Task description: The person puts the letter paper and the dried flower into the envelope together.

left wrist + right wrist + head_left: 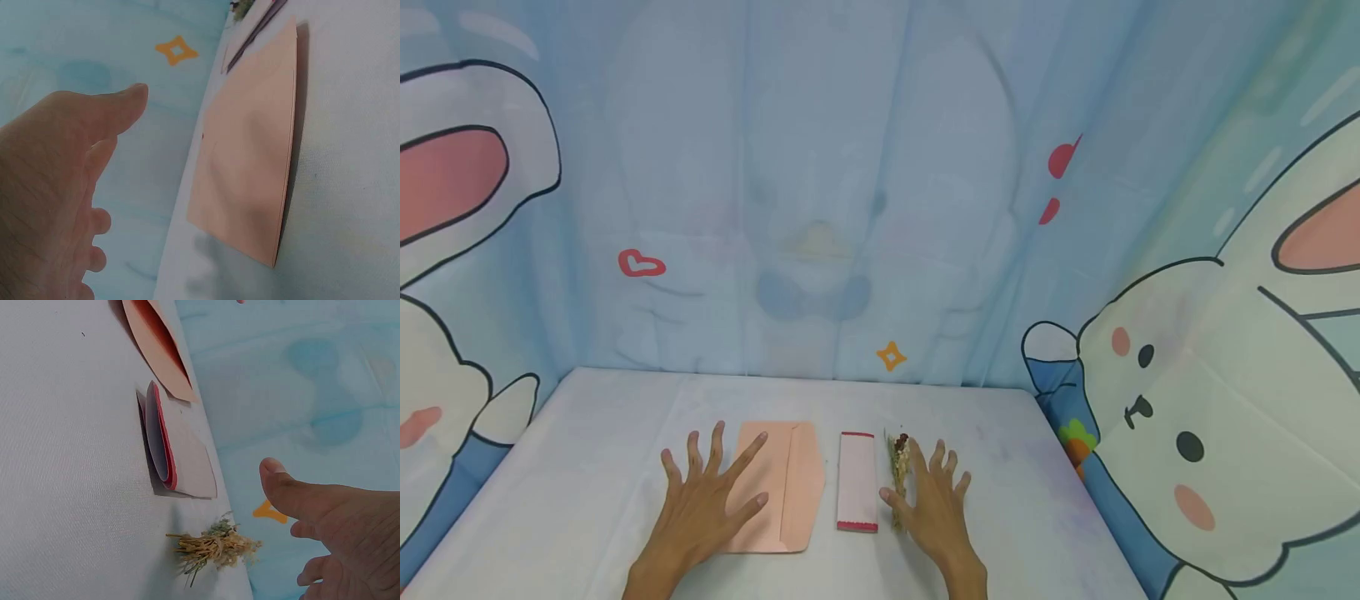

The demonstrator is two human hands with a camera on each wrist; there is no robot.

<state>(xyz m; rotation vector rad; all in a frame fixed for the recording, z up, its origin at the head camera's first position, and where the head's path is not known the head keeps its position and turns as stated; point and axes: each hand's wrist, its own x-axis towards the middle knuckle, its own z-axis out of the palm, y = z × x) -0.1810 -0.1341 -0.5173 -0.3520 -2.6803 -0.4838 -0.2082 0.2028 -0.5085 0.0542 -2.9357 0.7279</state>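
Note:
My left hand (703,508) hovers with spread fingers over the left part of a peach envelope (793,492), whose flap points right. In the left wrist view the envelope (250,150) lies apart from the hand (56,156). Right of it is a folded pale pink paper (857,483) with red edges; the right wrist view shows the paper (181,450) bent over in layers. A small bunch of dried flowers (898,467) lies beside it. Over its right side hangs my right hand (936,508), fingers spread, holding nothing. Fingers and bunch (215,547) look apart in the right wrist view.
A white table (625,442) carries these things. Behind it hangs a light blue curtain (820,167) with printed rabbits, reaching round both sides of the table. The table's back edge meets the curtain.

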